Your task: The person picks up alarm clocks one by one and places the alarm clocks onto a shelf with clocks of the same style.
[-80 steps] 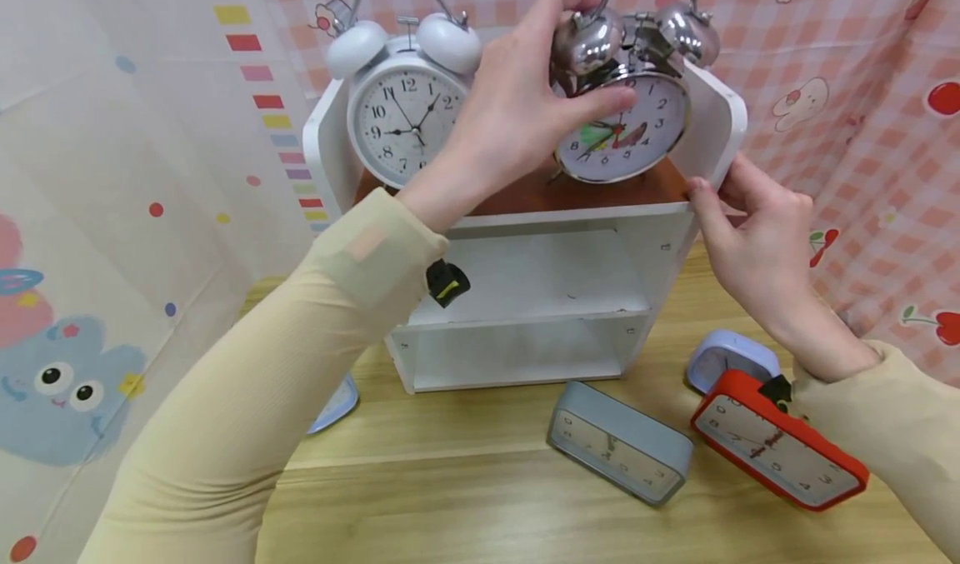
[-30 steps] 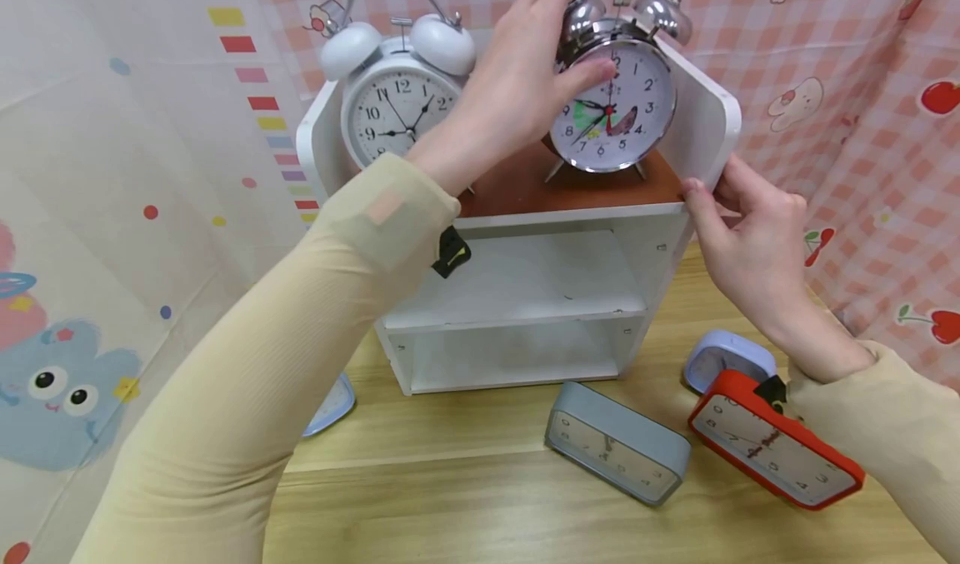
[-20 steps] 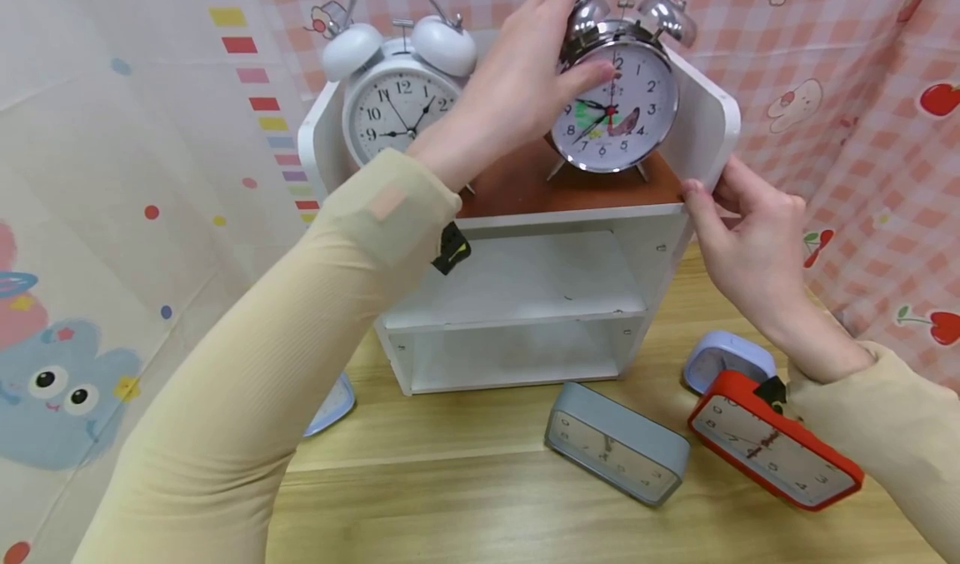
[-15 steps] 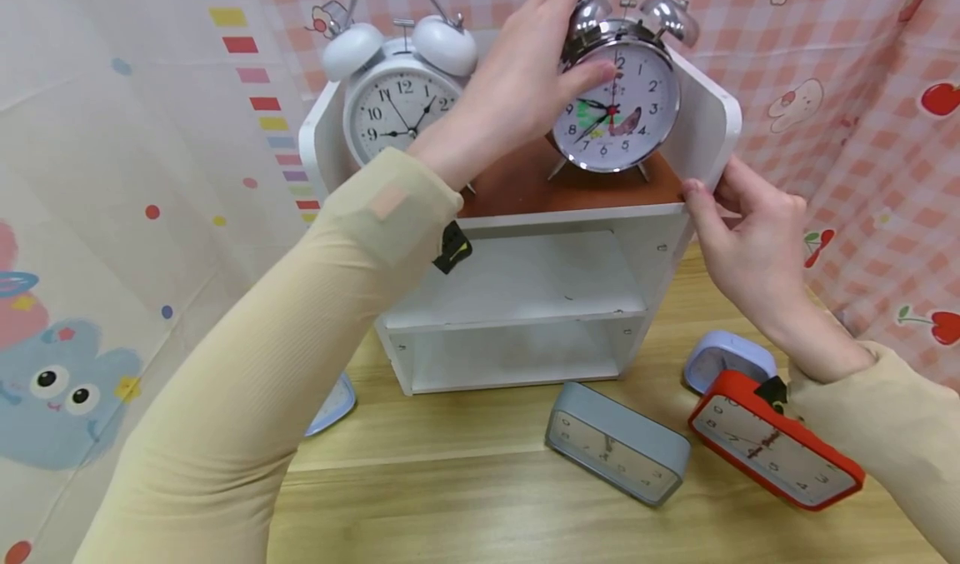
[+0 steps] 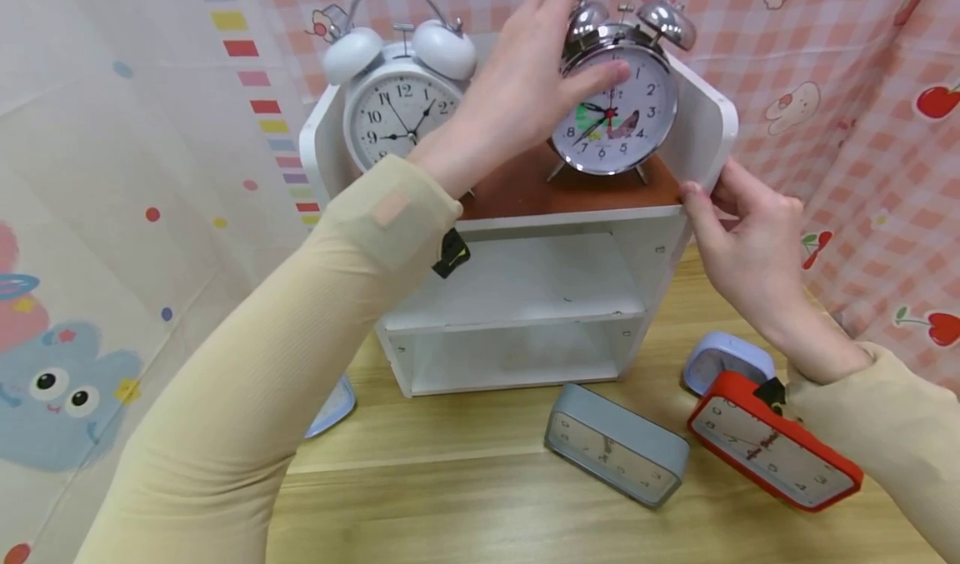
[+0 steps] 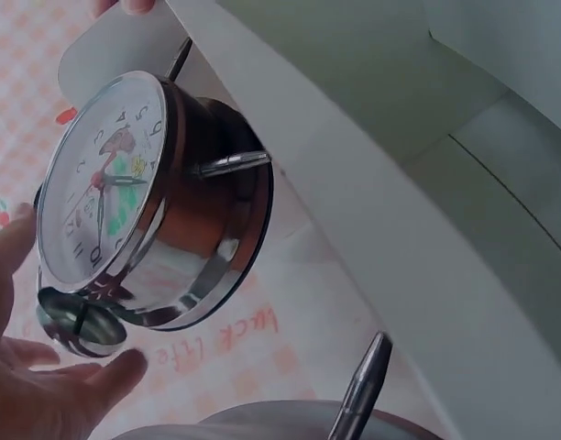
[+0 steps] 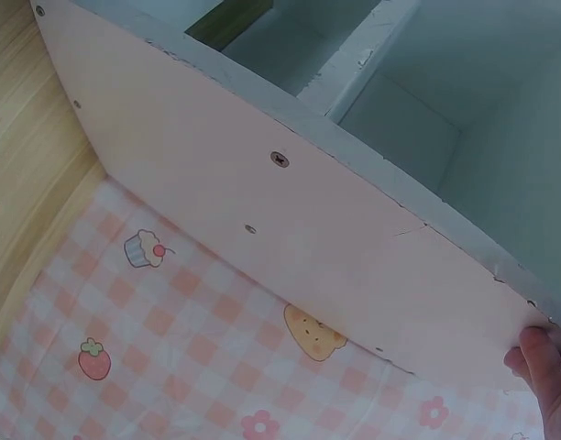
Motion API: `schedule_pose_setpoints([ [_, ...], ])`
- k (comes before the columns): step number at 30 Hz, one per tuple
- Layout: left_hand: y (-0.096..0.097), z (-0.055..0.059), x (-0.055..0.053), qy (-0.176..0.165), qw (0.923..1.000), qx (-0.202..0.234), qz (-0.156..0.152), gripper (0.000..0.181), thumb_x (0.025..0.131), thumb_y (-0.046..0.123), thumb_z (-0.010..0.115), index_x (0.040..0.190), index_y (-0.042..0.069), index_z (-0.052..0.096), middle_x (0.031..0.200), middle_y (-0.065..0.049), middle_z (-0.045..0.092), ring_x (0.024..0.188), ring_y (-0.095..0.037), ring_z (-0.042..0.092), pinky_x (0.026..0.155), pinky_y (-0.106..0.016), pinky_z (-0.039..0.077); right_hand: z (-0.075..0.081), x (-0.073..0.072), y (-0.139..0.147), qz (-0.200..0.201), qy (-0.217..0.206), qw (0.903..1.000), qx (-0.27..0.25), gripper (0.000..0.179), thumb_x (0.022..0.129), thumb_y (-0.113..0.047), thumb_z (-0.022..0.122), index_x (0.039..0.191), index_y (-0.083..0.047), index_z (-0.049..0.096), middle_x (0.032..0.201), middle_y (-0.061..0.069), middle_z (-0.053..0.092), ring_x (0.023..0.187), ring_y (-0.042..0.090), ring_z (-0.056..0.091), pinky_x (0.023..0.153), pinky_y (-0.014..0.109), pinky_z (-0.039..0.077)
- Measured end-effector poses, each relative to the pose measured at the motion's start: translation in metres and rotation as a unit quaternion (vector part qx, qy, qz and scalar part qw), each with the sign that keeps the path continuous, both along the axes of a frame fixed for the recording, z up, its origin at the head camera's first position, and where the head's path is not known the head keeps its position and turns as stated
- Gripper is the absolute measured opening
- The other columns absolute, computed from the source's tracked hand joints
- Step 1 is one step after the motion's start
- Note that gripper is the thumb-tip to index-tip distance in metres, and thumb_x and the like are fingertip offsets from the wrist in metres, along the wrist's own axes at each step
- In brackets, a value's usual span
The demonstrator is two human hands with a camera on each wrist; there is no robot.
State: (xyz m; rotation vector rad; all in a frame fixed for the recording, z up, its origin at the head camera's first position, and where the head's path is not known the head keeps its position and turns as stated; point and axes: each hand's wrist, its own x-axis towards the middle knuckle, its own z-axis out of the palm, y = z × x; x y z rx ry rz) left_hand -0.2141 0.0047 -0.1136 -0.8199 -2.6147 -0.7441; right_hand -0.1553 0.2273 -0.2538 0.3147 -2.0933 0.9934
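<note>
On the brown top of a small white shelf (image 5: 517, 318) stands a silver twin-bell alarm clock (image 5: 615, 122). My left hand (image 5: 525, 81) is at its left bell, thumb spread in front of the dial and fingers straight behind. In the left wrist view the thumb and fingers (image 6: 120, 371) lie apart around the bell (image 6: 83, 321); whether they touch it is unclear. My right hand (image 5: 757, 252) grips the shelf's right side panel (image 7: 262, 192), thumb on the front edge. A white twin-bell alarm clock (image 5: 405, 118) stands at the left, partly hidden by my left arm.
On the wooden table (image 5: 420, 497) before the shelf lie a grey clock (image 5: 618, 447), a red clock (image 5: 780, 443) and a lilac clock (image 5: 727, 360) behind it. A blue-edged clock (image 5: 333, 410) shows partly beside my left sleeve. Patterned cloth (image 5: 810, 39) hangs behind.
The silver clock first came down leftward and upright on the shelf top. In the last half second my left thumb and fingers have spread away from it. The right hand stays put.
</note>
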Motion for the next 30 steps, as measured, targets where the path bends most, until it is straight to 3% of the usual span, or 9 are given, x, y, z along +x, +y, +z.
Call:
schedule_pose_setpoints([
  [4, -0.002, 0.001, 0.001, 0.044, 0.9988, 0.014, -0.019, 0.086, 0.102, 0.048, 0.063, 0.17, 0.023, 0.016, 0.175, 0.002, 0.027, 0.154, -0.007, 0.041, 0.124, -0.013, 0.035, 0.0, 0.0, -0.001, 0.0, 0.001, 1.0, -0.001, 0.034, 0.104, -0.02, 0.065, 0.131, -0.001, 0.071, 0.12, 0.026, 0.077, 0.097, -0.033, 0.056, 0.082, -0.004, 0.049],
  [9, -0.006, 0.006, 0.006, 0.08, 0.9967, -0.007, -0.014, 0.083, 0.101, 0.054, 0.062, 0.168, 0.026, 0.023, 0.175, 0.007, 0.029, 0.158, -0.006, 0.031, 0.127, -0.011, 0.025, 0.0, 0.001, -0.001, -0.001, 0.001, 1.0, 0.001, 0.034, 0.104, -0.02, 0.065, 0.132, -0.002, 0.071, 0.12, 0.026, 0.077, 0.097, -0.034, 0.056, 0.083, -0.004, 0.048],
  [22, -0.029, 0.013, 0.018, 0.145, 0.9891, -0.012, -0.019, 0.075, 0.099, 0.059, 0.062, 0.162, 0.029, 0.039, 0.167, 0.013, 0.042, 0.149, -0.002, 0.037, 0.123, -0.007, 0.022, -0.001, -0.001, 0.0, 0.002, 0.003, 1.0, -0.003, 0.033, 0.104, -0.02, 0.065, 0.131, -0.004, 0.072, 0.118, 0.026, 0.077, 0.098, -0.032, 0.057, 0.083, -0.003, 0.049],
  [30, -0.057, 0.004, 0.023, 0.207, 0.9774, -0.014, -0.039, 0.082, 0.098, 0.062, 0.063, 0.165, 0.023, 0.036, 0.174, 0.004, 0.032, 0.162, -0.012, 0.025, 0.132, -0.017, 0.012, -0.001, -0.003, 0.001, -0.003, 0.002, 1.0, -0.003, 0.033, 0.104, -0.021, 0.065, 0.131, -0.004, 0.072, 0.116, 0.028, 0.077, 0.099, -0.032, 0.057, 0.083, -0.002, 0.05],
])
